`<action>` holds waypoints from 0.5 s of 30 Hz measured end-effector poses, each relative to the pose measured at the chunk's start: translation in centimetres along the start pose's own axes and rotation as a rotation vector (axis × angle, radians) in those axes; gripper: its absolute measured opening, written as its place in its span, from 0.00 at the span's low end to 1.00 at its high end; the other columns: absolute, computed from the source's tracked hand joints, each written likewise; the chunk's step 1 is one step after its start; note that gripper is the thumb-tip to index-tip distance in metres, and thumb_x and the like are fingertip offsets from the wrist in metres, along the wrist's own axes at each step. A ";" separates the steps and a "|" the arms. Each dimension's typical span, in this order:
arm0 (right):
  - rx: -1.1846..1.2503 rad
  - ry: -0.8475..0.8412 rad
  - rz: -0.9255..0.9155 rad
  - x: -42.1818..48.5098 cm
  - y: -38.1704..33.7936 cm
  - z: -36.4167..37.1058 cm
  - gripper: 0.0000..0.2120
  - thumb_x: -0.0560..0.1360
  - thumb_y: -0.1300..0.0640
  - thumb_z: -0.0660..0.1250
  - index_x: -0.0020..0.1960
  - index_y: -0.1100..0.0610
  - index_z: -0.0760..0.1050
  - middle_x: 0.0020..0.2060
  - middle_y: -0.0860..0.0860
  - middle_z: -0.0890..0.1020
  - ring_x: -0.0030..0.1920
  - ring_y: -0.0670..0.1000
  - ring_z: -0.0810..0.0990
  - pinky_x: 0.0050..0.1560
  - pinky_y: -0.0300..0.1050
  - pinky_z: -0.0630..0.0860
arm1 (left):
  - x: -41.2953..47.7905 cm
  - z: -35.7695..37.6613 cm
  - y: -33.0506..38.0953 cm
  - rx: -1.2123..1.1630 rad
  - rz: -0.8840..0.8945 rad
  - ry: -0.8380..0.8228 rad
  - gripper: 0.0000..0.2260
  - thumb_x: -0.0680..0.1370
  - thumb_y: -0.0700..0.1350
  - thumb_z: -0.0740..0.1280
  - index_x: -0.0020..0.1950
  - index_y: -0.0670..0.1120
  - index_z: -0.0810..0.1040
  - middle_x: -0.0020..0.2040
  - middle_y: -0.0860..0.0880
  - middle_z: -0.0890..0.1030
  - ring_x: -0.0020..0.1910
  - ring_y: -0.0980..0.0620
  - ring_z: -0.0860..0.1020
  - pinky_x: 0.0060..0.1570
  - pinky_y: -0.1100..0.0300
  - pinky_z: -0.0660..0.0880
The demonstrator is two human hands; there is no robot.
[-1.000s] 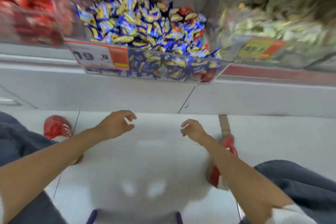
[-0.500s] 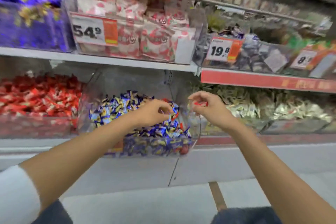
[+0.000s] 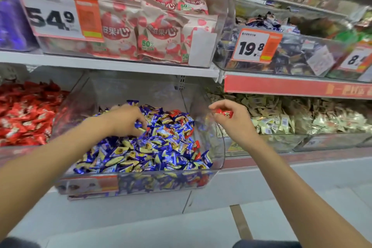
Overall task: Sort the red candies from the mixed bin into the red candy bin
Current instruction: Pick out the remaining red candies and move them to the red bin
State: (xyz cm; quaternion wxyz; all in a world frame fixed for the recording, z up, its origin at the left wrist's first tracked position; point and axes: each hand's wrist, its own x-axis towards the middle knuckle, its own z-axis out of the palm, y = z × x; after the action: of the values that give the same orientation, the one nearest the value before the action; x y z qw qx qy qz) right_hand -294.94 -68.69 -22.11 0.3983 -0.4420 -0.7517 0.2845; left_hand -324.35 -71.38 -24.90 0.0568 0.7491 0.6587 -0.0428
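Note:
A clear mixed bin point(image 3: 218, 147) on the lower shelf holds a heap of blue-and-yellow wrapped candies with a few red candies point(image 3: 174, 112) among them at its right side. My left hand point(image 3: 122, 120) reaches into the heap with curled fingers that dig among the blue wrappers; what they hold is hidden. My right hand point(image 3: 231, 119) hovers over the bin's right wall and pinches one red candy point(image 3: 224, 112) between thumb and fingers. The red candy bin point(image 3: 26, 115), full of red wrappers, stands to the left of the mixed bin.
A bin of pale green-white candies point(image 3: 281, 119) lies to the right. The upper shelf carries pink snack bags point(image 3: 145, 32) behind a 54.9 price tag point(image 3: 54, 16), and a bin of dark candies point(image 3: 291, 56) with a 19.8 tag. The shelf edge point(image 3: 112, 64) overhangs the bins.
The view rose from the floor to the shelves. Both hands lifted from near the floor to the mixed bin. The left hand went into the candies; the right kept its red candy.

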 end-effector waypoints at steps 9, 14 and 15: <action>0.122 -0.167 0.182 -3.1 3.1 -1.5 0.14 0.74 0.55 0.71 0.59 0.50 0.77 0.40 0.46 0.79 0.39 0.39 0.76 0.49 0.38 0.73 | 2.1 2.8 12.3 -0.602 0.425 -0.243 0.13 0.74 0.51 0.72 0.58 0.51 0.80 0.51 0.53 0.80 0.47 0.57 0.76 0.51 0.62 0.72; 0.230 -0.145 0.230 -3.8 3.4 -1.0 0.12 0.77 0.56 0.67 0.60 0.53 0.76 0.41 0.49 0.77 0.34 0.36 0.74 0.37 0.27 0.71 | 2.8 4.5 12.1 -0.299 0.457 -0.253 0.14 0.73 0.53 0.72 0.50 0.51 0.70 0.45 0.54 0.69 0.41 0.55 0.68 0.43 0.62 0.67; 0.240 -0.138 0.232 -4.0 3.3 -1.0 0.11 0.77 0.55 0.67 0.59 0.52 0.76 0.40 0.49 0.77 0.33 0.35 0.74 0.35 0.26 0.70 | 2.8 4.3 11.6 -0.216 0.454 -0.225 0.13 0.74 0.52 0.71 0.51 0.50 0.70 0.47 0.53 0.69 0.43 0.53 0.68 0.44 0.59 0.67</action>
State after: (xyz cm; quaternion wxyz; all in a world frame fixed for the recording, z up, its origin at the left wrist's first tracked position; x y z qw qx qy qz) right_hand -291.46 -70.65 -25.56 0.3602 -0.4545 -0.6819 0.4458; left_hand -312.41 -70.71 -29.24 0.2172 0.8576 0.4644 -0.0415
